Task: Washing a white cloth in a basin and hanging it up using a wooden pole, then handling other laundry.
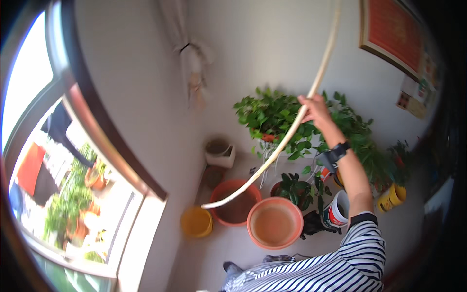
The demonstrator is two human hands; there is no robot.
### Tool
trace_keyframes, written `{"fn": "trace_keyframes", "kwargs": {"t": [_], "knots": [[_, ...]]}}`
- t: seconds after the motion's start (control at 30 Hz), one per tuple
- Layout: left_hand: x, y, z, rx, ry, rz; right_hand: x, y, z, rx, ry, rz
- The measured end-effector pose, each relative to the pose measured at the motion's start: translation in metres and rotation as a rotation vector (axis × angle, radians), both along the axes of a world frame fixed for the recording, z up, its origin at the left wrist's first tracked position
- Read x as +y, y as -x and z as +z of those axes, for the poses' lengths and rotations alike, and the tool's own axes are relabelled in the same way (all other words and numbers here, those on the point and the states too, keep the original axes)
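Note:
A long, pale pole [282, 144], probably wood, is gripped part way along by my right hand [316, 111]. It slants from the top edge of the view down to the left, and its lower tip appears over the rim of an orange basin [216, 193]. I cannot tell whether the tip touches anything. Behind my hand a leafy green vine plant [273, 109] spreads against the wall. My right wrist wears a black band with a device [335, 153]. My left hand is out of view.
A second orange basin [275, 223] and a yellow bucket [197, 222] stand on the floor before me. Nearby are a white bucket [339, 208], a dark-leaved potted plant [292, 188] and a white pot [220, 158]. A window [135, 215] is at left, a tied curtain [195, 65] beyond.

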State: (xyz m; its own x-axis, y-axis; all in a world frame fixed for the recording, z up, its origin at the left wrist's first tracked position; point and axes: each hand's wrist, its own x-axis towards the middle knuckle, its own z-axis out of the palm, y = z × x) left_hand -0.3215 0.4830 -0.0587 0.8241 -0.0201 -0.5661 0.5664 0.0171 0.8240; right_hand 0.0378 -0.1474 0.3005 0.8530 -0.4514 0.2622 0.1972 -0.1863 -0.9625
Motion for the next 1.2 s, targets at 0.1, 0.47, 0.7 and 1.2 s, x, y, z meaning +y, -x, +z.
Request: {"fn": "trace_keyframes", "kwargs": {"t": [0.1,0.47,0.7,1.2], "knots": [[-0.013,0.070,-0.036,0.052,0.326,0.272,-0.044,0.028,0.001,-0.015,-0.069,0.071],[-0.148,0.171,0.000,0.175,0.050,0.514,-0.258,0.044,-0.076,0.218,-0.290,0.381],[-0.178,0.209,0.014,0.055,0.258,0.540,-0.193,0.082,-0.117,0.274,-0.444,0.613],[-0.268,0.457,-0.013,-0.003,0.313,0.937,0.134,0.184,-0.229,0.807,-0.631,1.132]]}}
